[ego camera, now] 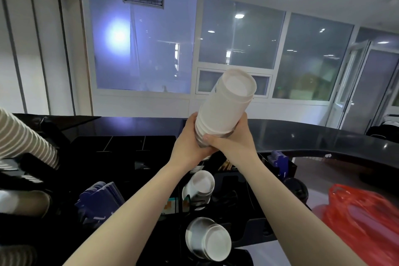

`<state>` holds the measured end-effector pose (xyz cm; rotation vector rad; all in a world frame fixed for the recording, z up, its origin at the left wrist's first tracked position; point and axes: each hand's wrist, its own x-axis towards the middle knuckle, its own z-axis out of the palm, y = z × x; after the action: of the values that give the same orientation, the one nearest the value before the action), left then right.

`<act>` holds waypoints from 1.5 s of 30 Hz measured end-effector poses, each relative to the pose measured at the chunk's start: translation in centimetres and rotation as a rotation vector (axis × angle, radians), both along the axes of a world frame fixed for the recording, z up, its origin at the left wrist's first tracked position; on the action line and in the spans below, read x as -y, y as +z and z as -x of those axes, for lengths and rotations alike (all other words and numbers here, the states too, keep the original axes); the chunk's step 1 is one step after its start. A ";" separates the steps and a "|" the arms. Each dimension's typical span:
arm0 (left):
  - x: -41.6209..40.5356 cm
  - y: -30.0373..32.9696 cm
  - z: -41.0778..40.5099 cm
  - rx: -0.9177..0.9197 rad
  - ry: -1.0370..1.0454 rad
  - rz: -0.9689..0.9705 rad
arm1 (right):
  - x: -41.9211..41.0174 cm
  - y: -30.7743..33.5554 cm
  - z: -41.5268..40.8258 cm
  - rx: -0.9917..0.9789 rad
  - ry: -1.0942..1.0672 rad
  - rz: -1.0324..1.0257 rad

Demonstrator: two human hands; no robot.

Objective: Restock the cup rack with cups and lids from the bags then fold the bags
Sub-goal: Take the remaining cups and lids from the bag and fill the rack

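Glass partition panels and a white wall fill the background behind a dark bench. Both hands meet on the lower end of a stack of white cups, which is raised above the bench and tilts up and to the right, its closed bottom end toward the glass. The left hand wraps the stack's left side, its grip clamped on the rims; the right hand is clamped on the right side, thumb lying across the front. Directly below the grip stands the black cup rack, holding one white cup stack and nearer the camera another stack. Down and right of the grip lies a red plastic bag. Far left, striped cups lean in.
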<state>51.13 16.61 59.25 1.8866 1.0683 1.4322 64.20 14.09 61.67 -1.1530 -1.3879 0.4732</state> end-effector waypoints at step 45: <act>8.5 -5.7 1.8 -0.010 -0.201 -0.203 | 11.2 -5.8 -0.6 -0.120 0.275 0.020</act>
<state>49.37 8.08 53.54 2.0784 0.7354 1.4608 64.81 2.85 55.87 -0.9368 -1.4454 0.7410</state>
